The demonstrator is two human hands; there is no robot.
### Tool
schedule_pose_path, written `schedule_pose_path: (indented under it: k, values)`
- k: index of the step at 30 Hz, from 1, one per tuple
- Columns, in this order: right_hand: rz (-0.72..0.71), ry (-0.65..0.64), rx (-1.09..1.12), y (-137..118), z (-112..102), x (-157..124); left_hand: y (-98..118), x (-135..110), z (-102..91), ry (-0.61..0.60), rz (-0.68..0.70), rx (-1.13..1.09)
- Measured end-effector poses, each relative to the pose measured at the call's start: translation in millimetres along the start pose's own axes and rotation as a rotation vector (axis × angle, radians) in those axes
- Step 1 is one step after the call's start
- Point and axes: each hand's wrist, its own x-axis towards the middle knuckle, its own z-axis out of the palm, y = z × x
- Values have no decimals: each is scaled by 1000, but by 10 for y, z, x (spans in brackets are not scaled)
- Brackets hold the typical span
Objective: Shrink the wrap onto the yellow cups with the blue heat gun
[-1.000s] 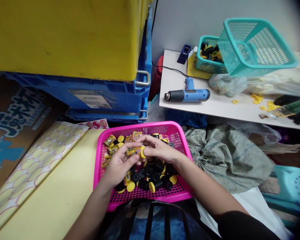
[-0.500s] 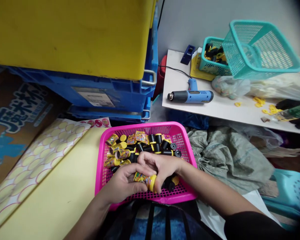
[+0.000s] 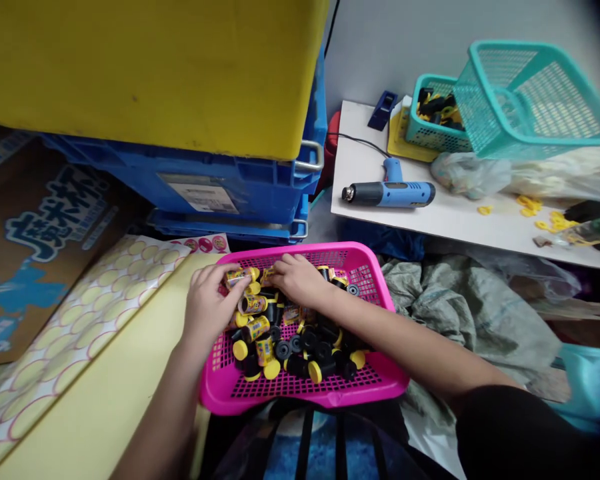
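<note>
A pink basket in front of me holds many small black canisters with yellow caps, some wearing colourful printed sleeves. At its far left, my left hand is closed, thumb and fingers around a sleeved canister. My right hand reaches palm down over the far middle of the basket, fingers bent. At its fingertips shows a printed sleeve, partly hidden by the hand. Another sleeved canister with a yellow cap lies nearer to me.
Stacked blue crates with a yellow one on top stand ahead left. On the white table lie a blue heat gun and turquoise baskets. Sticker sheets lie left; a grey sack is at right.
My hands have parted and moved to the far side of the basket. The sleeved canister they held together is no longer between them. The view has shifted slightly left.
</note>
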Motion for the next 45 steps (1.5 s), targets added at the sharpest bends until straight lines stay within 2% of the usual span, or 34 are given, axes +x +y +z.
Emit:
schedule_pose_path:
  k: [4,7,9,13,14,16,18,23,26,28,32,36,38,42,43,45]
  values:
    - [-11,29,-10,84,-59,-81,44,109,95,-111,43,145]
    - [-32,130,4,104,-145,-220,150,115,92,-19,8,87]
    - [-20,249,10,87,-165,-353,297,65,72,-12,-124,-127]
    - [-136,560,-28,46,-90,-609,644,-69,99,-274,-386,-796]
    - [-170,612,-32,42,-66,-648,701,-89,123,-296,-418,-905]
    - [-187,649,-22,39,-41,-684,749,-105,175,-277,-467,-988]
    - [-108,596,78,29,-63,-676,721,-96,215,-262,-488,-945]
    - [307,320,563,-50,-174,-580,610,-61,253,-251,-462,-837]
    - [381,145,657,-49,-141,-530,607,-54,282,-233,-469,-775]
    - [436,75,700,15,-102,-519,600,-40,300,-211,-477,-697]
    - [501,95,781,214,-156,-565,558,15,298,-139,-460,-537]
    - [428,148,901,263,-360,-625,599,58,258,-6,-196,-201]
    - [384,157,924,217,-446,-636,664,67,245,-40,-152,-355]
    - [257,143,805,125,-531,-627,774,95,262,-322,-325,-984]
    - [243,117,694,116,-536,-623,782,103,272,-332,-364,-1051]
    - [264,56,429,112,-514,-616,772,115,289,-272,-398,-1055]
